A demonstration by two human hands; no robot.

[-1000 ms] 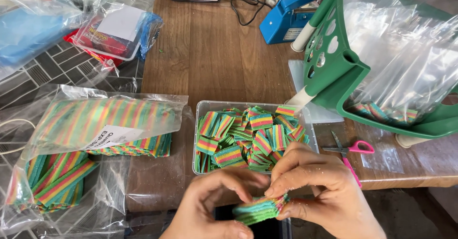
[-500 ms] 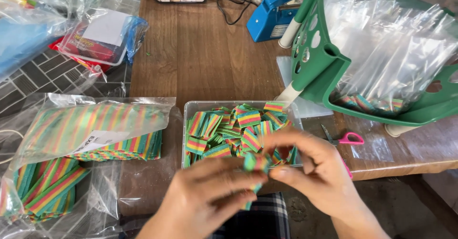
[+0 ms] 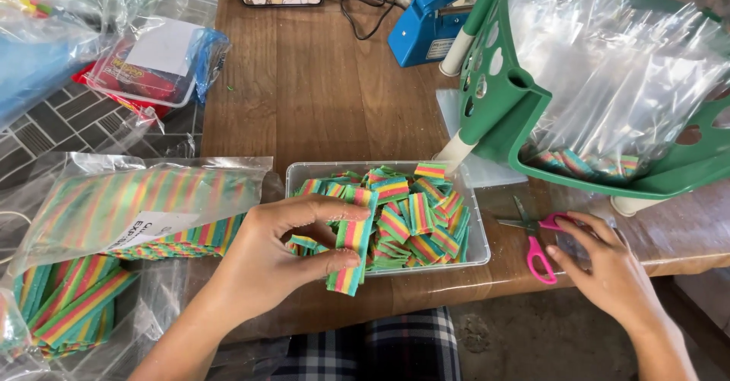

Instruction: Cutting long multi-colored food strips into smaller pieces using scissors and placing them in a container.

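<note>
The two hands have parted. The left hand (image 3: 293,244) now alone pinches a small stack of rainbow-striped candy strips (image 3: 352,248) over the clear plastic tub (image 3: 479,236), while the right hand (image 3: 604,271), fingers loose and empty, has moved right of the tub onto pink-handled scissors (image 3: 538,244).

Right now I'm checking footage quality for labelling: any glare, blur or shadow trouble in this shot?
Head view: sharp overall; the left hand gripping a rainbow strip stack is crisp. Glare whitens the clear bags in the green basket and the bagged strips. Right hand at the pink scissors shows no motion blur. Shadows soft.
</note>
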